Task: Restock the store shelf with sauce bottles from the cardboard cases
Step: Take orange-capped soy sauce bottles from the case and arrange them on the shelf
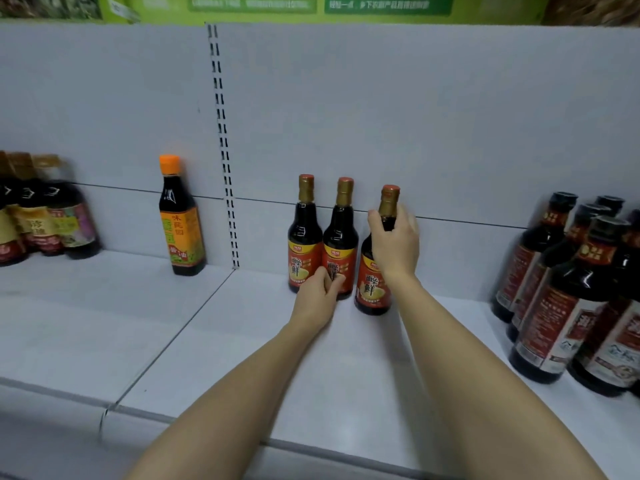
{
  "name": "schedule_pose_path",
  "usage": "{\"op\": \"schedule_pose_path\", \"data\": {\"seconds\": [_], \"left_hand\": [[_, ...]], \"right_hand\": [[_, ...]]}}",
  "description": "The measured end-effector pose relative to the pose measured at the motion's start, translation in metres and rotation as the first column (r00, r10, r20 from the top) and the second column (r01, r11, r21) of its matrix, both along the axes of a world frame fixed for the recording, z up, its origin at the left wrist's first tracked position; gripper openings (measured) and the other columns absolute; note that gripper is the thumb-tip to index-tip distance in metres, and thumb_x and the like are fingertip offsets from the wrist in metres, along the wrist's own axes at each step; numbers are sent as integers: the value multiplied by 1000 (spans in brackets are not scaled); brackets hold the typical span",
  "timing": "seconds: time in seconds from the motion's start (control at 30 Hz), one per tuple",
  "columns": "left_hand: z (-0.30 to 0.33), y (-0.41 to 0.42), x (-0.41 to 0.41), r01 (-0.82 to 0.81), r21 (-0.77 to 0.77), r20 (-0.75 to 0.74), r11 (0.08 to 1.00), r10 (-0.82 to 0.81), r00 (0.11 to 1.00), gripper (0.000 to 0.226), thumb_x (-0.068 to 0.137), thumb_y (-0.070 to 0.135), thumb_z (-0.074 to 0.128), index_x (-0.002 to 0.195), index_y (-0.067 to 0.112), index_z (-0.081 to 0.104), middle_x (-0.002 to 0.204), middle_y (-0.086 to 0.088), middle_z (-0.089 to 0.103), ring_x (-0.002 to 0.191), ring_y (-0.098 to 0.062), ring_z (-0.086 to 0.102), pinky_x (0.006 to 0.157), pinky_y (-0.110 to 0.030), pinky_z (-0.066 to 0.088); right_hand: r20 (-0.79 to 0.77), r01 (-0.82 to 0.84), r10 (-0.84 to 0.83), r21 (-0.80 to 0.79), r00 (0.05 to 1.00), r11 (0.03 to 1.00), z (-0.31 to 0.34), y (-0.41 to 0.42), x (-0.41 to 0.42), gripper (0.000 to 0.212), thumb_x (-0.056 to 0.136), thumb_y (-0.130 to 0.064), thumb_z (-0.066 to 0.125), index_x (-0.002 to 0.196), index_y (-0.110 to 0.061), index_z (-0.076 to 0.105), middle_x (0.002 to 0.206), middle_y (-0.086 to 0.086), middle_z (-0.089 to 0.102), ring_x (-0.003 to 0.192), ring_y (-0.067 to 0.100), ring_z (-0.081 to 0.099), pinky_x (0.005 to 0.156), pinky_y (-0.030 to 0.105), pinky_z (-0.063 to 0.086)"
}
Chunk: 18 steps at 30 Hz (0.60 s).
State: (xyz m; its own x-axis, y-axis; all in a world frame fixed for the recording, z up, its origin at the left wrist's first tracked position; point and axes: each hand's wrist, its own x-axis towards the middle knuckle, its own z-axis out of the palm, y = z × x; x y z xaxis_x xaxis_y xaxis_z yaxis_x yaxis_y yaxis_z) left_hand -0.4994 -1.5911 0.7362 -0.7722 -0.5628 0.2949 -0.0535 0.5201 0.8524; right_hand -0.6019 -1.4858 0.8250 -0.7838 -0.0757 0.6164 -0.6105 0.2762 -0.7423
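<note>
Forearms reached in from 6 o'clock over shelf (214, 341). Right hand (394, 244) grasped third bottle (375, 275) at shoulder and neck, at 3 o'clock of two bottles (322, 244) by back wall. Left hand (320, 289), fingers (334, 282) curled, steadied middle label. Best slid back, flush, label forward; cases unseen.

Shop aisle, white shelf (346, 375), rows of sauce bottles (305, 237)

left grip (317, 292): bare, no glove | right grip (394, 240): bare | forearms: sleeveless
</note>
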Motion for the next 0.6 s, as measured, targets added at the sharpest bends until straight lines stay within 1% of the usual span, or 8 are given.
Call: {"op": "schedule_pose_path", "data": {"seconds": [0.07,0.17,0.27,0.37,0.47,0.6], "left_hand": [[-1,-3,-3,-25,-38,-3,999,25,1000,38,101,38,58,75,16,40,70,-1,49,62,-11,44,56,-23,32],[-6,-4,-5,-40,-88,-11,995,39,999,37,102,36,57,76,16,41,70,-1,49,61,-11,44,54,-23,32],[-9,-4,-7,-38,-92,-29,995,35,999,36,102,32,58,74,20,38,68,2,46,60,-9,42,53,-23,31],[-11,-4,-9,-34,-104,-58,994,28,998,37,102,29,59,73,23,36,66,4,44,58,-8,40,51,-18,33],[-10,-3,-10,-29,-83,-84,996,22,996,36,101,27,60,74,23,38,65,6,43,57,-6,39,53,-14,35],[-9,-2,-11,-34,-85,-64,996,29,998,29,102,26,59,81,18,41,67,7,45,59,-5,42,52,-15,34]], "right_hand": [[-11,11,-11,9,1000,1000,0,-5,-6,28,92,-58,50,88,-30,53,96,-4,54,95,19,52,85,47,51],[-33,36,-35,15,999,999,-2,-12,-11,34,92,-60,47,92,-27,56,97,-2,56,96,19,52,86,46,51],[-59,94,-91,45,994,995,-3,-18,-17,38,92,-62,45,95,-26,58,97,0,55,97,19,50,87,45,50],[-83,159,-152,79,985,984,-4,-22,-24,41,93,-62,45,96,-24,59,97,-1,55,96,19,50,87,44,50],[-125,234,-223,83,967,969,-6,-26,-28,46,93,-60,46,99,-17,58,98,2,54,96,21,49,85,44,49],[-138,233,-223,67,965,970,-6,-25,-30,48,92,-59,47,99,-12,55,100,5,53,95,22,49,86,43,48]]}}
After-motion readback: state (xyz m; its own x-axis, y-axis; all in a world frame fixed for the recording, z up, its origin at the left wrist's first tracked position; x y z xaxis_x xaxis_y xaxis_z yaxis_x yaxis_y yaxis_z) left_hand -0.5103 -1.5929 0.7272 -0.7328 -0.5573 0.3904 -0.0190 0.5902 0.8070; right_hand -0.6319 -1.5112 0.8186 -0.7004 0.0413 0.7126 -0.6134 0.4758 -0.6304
